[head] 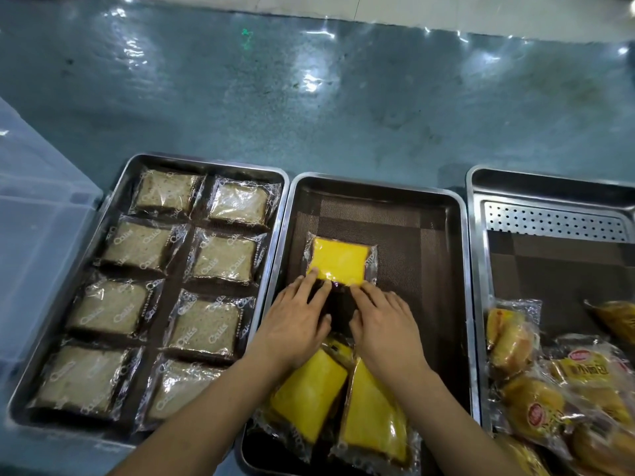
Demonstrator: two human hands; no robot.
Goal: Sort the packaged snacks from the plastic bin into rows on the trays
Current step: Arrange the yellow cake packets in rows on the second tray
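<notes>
Fingertips of both my hands press flat on the near edge of the yellow cake packet (pixel 338 261), which lies just beyond them in the middle tray (pixel 443 269). My left hand (pixel 295 321) and right hand (pixel 385 324) are equally near, fingers spread open, clamping nothing. The packet's long axis runs roughly across the tray, slightly skewed. Nearer me than that packet, two more yellow packets (pixel 343 403) lie askew under my wrists. Beyond it the tray's mat is bare, so nothing blocks a push. Left of it, the left tray (pixel 278 187) holds rows of pale cake packets (pixel 141 293); right of it, bun packets (pixel 549 389) are heaped.
</notes>
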